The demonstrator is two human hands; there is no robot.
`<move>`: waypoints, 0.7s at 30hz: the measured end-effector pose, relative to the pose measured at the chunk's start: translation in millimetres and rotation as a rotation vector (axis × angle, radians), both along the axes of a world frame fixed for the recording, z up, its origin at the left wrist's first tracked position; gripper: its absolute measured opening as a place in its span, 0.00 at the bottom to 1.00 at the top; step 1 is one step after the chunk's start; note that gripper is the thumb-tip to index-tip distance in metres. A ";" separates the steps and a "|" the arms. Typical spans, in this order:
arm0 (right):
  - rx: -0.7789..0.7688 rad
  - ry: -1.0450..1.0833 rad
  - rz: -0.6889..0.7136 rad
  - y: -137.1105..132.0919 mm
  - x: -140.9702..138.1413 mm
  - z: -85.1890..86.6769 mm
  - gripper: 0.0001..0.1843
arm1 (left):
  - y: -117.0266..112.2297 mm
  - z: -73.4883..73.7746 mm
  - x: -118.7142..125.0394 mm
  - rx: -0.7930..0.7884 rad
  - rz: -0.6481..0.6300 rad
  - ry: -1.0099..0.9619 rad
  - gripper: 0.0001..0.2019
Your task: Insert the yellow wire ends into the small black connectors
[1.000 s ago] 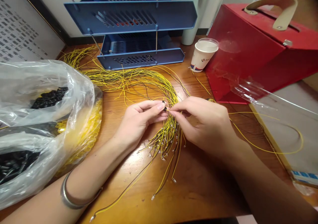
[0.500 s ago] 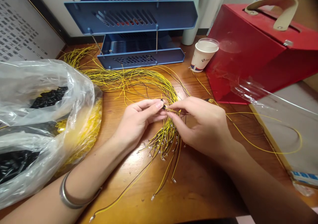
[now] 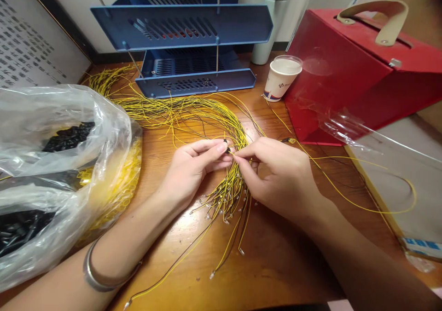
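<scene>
Between the thumb and fingers of my left hand (image 3: 195,164) is a small black part (image 3: 227,150), partly hidden by the fingertips. My right hand (image 3: 276,166) pinches a thin yellow wire (image 3: 232,153) right beside it, at the part's right side. Under and behind both hands runs a thick bundle of yellow and black wires (image 3: 193,104), curving down from the upper left. Its near ends (image 3: 228,191) fan out on the table and carry small clear tips. A few longer wires stretch toward the front edge.
At left, clear plastic bags (image 3: 113,99) hold black pieces and yellow pieces. A blue tiered tray (image 3: 186,28) stands at the back, with a paper cup (image 3: 281,78) and a red box (image 3: 331,76) to its right. One loose yellow wire (image 3: 331,189) loops out at right.
My right fingertips have shifted slightly and pinch the wire close to the black part. My left hand keeps its hold. The whole view has moved a little.
</scene>
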State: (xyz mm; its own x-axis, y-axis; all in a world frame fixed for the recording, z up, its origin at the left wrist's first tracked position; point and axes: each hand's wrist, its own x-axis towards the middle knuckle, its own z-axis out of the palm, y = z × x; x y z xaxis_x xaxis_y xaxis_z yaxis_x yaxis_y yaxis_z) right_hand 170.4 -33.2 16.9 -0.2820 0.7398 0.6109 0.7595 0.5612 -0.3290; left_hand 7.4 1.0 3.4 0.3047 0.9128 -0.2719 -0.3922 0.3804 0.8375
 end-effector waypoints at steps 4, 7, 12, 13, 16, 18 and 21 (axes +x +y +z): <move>0.014 -0.002 0.001 0.3 -0.9 -1.2 0.08 | -0.7 -1.2 -0.5 0.018 -0.017 0.022 0.06; 0.013 0.008 0.000 0.6 -1.5 -2.7 0.08 | -1.0 -2.7 -0.7 0.031 -0.027 0.035 0.06; -0.001 0.023 -0.004 0.8 -1.6 -3.8 0.08 | -0.9 -3.1 -0.5 0.039 -0.025 0.037 0.06; -0.005 0.032 -0.005 0.7 -1.5 -3.7 0.07 | -0.8 -2.7 -0.4 0.037 -0.020 0.034 0.06; -0.014 0.053 -0.023 0.5 -1.3 -2.6 0.05 | -0.3 -1.4 -0.1 0.027 -0.002 0.022 0.05; -0.008 0.052 -0.033 0.3 -1.1 -1.8 0.06 | -0.1 -1.0 0.1 0.024 0.006 0.023 0.06; -0.003 0.039 -0.020 -0.1 -0.9 -1.8 0.08 | -0.4 -1.6 0.2 0.028 0.000 0.038 0.06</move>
